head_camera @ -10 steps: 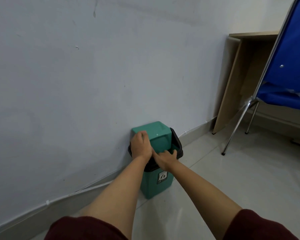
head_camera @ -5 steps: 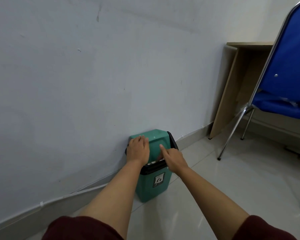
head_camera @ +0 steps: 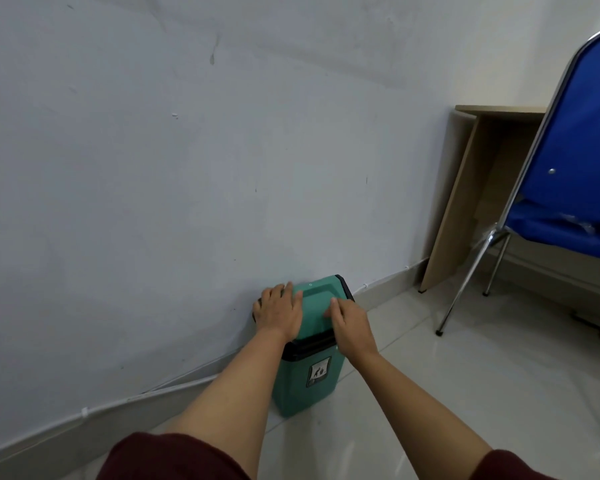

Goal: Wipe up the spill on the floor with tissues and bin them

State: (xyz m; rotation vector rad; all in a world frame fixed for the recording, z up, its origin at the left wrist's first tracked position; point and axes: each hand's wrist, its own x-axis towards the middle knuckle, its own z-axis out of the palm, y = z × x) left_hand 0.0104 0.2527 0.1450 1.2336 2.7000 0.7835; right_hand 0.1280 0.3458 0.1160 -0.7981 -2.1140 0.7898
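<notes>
Resting on the swing lid point(head_camera: 317, 299) of a small green pedal-less bin point(head_camera: 305, 382), both hands meet at the top of the container, which stands on the tiled floor point(head_camera: 430, 393) against the white wall point(head_camera: 187, 168).

Head view: the left hand point(head_camera: 279, 315) lies flat over the lid's left part, fingers straight and relaxed and reaching to its far edge beside the wall; it grasps nothing, and its placement probably steadies the light bin so that it does not slide. Just to its right, the right hand point(head_camera: 352, 327) sits over the lid's near right part, fingers bent downward with their tips on the green panel; whether they press it or merely touch it cannot be told, and no tissue shows in this hand. The lid appears nearly level within its black collar point(head_camera: 312, 346), which suggests the flap is closed or closing.

No tissues are visible anywhere; judged from the hands' position, they are likely already inside the bin, so the task seems near its end. No spill shows on the floor near the hands. Well to the right of the right hand stand a blue chair point(head_camera: 579, 161) and a wooden desk point(head_camera: 465, 202).
</notes>
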